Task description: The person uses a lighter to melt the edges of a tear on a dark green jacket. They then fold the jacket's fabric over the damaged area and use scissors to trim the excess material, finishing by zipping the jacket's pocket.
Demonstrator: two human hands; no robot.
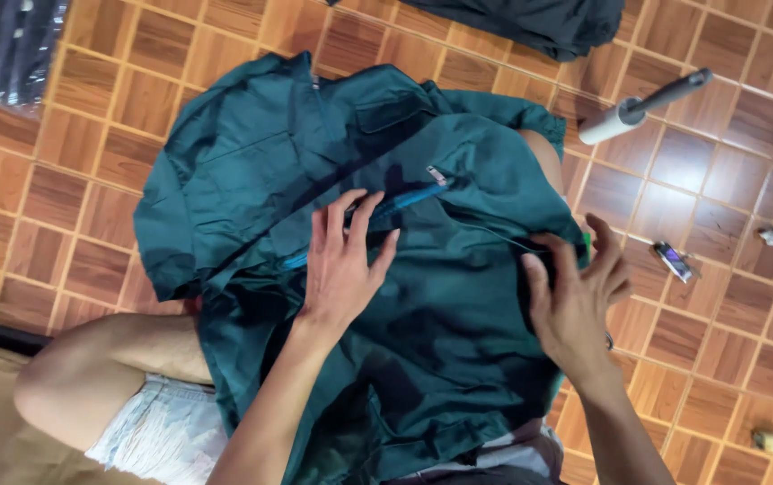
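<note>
The dark green jacket [350, 269] lies spread over my lap and knees, at the centre of the wooden floor [719, 207], so both hands can work on a supported surface. My left hand [343, 260] rests flat on it, fingers spread, at 6 o'clock from the blue zipper [386, 211], pinning the cloth taut. My right hand [575, 296], at 3 o'clock, is clamped on the jacket's edge to hold tension; a lint roller [642, 108] lies at 2 o'clock.

Matt teal cloth jacket [422, 296], glossy wooden floor [719, 180]

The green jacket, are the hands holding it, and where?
The left hand lies flat on the green jacket near its zipper; the right hand grips its side edge.
</note>
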